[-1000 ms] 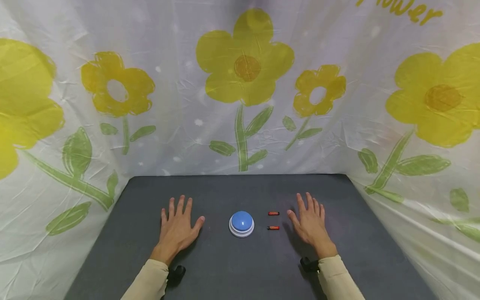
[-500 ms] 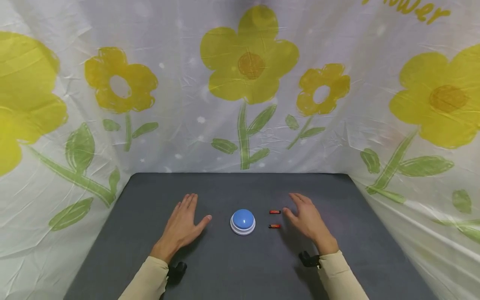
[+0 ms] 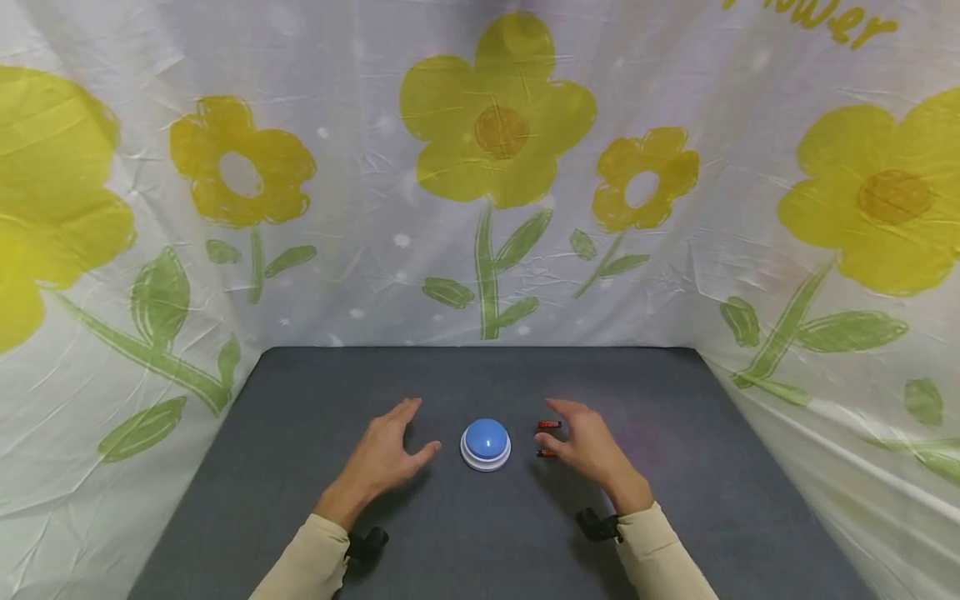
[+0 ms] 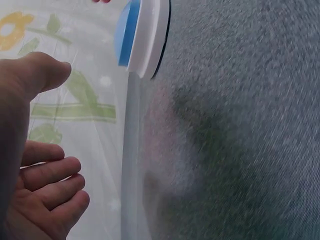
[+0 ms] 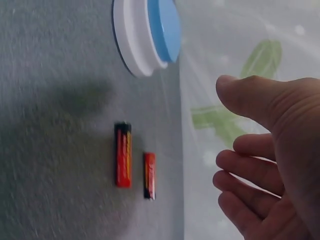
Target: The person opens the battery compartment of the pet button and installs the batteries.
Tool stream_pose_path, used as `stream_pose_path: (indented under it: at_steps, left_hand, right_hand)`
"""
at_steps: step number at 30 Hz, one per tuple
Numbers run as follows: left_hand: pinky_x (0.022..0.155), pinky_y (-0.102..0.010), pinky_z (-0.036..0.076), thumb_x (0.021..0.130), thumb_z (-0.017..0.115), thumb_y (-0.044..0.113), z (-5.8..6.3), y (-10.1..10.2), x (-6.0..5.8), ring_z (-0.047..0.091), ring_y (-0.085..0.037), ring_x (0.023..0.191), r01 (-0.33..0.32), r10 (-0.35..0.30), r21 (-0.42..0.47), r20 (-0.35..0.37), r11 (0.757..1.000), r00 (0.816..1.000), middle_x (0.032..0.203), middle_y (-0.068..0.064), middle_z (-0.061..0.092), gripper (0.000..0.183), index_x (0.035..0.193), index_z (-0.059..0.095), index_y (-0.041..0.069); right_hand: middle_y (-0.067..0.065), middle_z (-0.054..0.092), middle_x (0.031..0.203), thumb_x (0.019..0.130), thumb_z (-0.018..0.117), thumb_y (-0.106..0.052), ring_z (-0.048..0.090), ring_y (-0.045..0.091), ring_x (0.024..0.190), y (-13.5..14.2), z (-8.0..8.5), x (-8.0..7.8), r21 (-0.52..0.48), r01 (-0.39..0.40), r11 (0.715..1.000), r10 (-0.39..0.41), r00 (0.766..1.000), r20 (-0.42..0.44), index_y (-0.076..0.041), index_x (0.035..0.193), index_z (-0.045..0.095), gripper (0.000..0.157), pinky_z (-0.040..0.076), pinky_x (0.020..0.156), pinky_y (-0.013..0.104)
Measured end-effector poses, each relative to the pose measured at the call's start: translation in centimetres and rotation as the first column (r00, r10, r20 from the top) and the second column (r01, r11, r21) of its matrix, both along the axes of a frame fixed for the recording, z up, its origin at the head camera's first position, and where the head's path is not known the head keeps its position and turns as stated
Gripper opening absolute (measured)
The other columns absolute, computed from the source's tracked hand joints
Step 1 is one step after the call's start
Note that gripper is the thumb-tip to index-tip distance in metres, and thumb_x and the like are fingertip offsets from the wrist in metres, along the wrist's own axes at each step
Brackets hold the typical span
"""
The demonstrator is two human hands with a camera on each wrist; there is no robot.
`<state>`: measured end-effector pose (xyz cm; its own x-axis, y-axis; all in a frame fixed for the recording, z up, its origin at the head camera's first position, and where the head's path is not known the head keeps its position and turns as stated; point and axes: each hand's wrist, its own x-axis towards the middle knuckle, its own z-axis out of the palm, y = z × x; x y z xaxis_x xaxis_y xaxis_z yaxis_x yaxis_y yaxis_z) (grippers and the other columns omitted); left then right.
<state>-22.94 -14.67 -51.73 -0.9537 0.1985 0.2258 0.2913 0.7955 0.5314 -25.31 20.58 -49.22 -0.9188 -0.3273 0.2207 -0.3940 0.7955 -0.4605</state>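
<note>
Button point(image 3: 485, 440), blue dome on white base, stands upright on the dark table point(image 3: 450, 533), between the hands. Left hand point(image 3: 378, 450) is raised on one side of it, fingers loosely bent and holding nothing; thumb near the base, not touching. Right hand point(image 3: 595, 446) hangs on the other side, thumb and fingers parted, grasping nothing. Near battery point(image 5: 123, 155) and far battery point(image 5: 150, 175) lie flat on the table, apart from each other, black ends pointing opposite ways. Right thumb and fingertips partly cover both in the head view.

Risks (judged):
- Batteries look cylindrical; a fingertip brushing one side-on could roll it toward or away from the person.
- Thumb blocks the line of sight, so a pinch may be misaimed and knock the neighbouring battery.
- A low inward sweep of the right hand could push a battery against the button.
- Left thumb drifting inward could nudge the base or press the dome by accident.
- Opposed ends: orientation easily confused if it matters.
</note>
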Motion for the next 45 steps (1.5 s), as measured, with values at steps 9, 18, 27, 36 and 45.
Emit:
stream_pose_path:
  at_steps: [9, 18, 27, 36, 45]
  left_hand:
    - [0.123, -0.060, 0.045, 0.093, 0.086, 0.039, -1.3, 1.5, 0.0, 0.055, -0.044, 0.149, 0.038, -0.038, 0.005, 0.021, 0.999, 0.999, 0.160, -0.025, 0.057, 0.079, 0.155, 0.057, -0.002]
    - [0.120, -0.059, 0.048, 0.091, 0.090, 0.040, -2.3, 3.1, -0.4, 0.059, -0.043, 0.145, 0.102, -0.102, 0.003, 0.009, 0.995, 0.995, 0.153, -0.025, 0.063, 0.078, 0.149, 0.062, -0.003]
    - [0.118, -0.059, 0.050, 0.090, 0.091, 0.036, -3.1, 4.4, -1.0, 0.062, -0.044, 0.141, 0.137, -0.138, 0.033, 0.018, 0.990, 0.990, 0.149, -0.028, 0.065, 0.075, 0.146, 0.064, -0.005]
    - [0.115, -0.058, 0.053, 0.089, 0.093, 0.028, -3.9, 6.0, -1.5, 0.069, -0.043, 0.132, 0.180, -0.180, 0.071, -0.007, 0.981, 0.984, 0.142, -0.025, 0.071, 0.066, 0.141, 0.068, -0.003]
    - [0.114, -0.055, 0.054, 0.088, 0.093, 0.017, -3.8, 6.4, -1.5, 0.071, -0.038, 0.131, 0.184, -0.182, 0.112, -0.022, 0.977, 0.983, 0.139, -0.023, 0.072, 0.061, 0.140, 0.068, -0.004]
  right_hand:
    - [0.024, 0.071, 0.140, 0.092, 0.088, -0.013, 0.075, 0.039, 0.118, -2.0, -1.1, -0.1, -0.048, -0.066, 0.997, 0.066, 0.998, 0.010, 0.006, 0.142, 0.067, 0.058, 0.058, 0.105, 0.057]
    - [0.023, 0.075, 0.135, 0.089, 0.090, -0.012, 0.072, 0.040, 0.127, -3.7, -2.3, -0.4, -0.041, -0.100, 0.994, 0.100, 0.995, -0.011, 0.007, 0.137, 0.071, 0.054, 0.057, 0.109, 0.056]
    - [0.022, 0.076, 0.133, 0.090, 0.090, -0.020, 0.074, 0.039, 0.125, -3.8, -4.9, -1.8, -0.060, -0.171, 0.984, 0.169, 0.985, -0.031, 0.006, 0.136, 0.072, 0.056, 0.058, 0.107, 0.056]
    - [0.020, 0.079, 0.125, 0.088, 0.090, -0.016, 0.077, 0.037, 0.117, -4.5, -3.9, -0.6, -0.028, -0.209, 0.977, 0.208, 0.977, -0.057, 0.007, 0.130, 0.073, 0.051, 0.060, 0.100, 0.058]
    - [0.019, 0.078, 0.131, 0.089, 0.090, -0.013, 0.074, 0.034, 0.123, -4.9, -4.2, -0.5, -0.066, -0.202, 0.977, 0.203, 0.979, 0.015, 0.005, 0.135, 0.073, 0.052, 0.059, 0.106, 0.055]
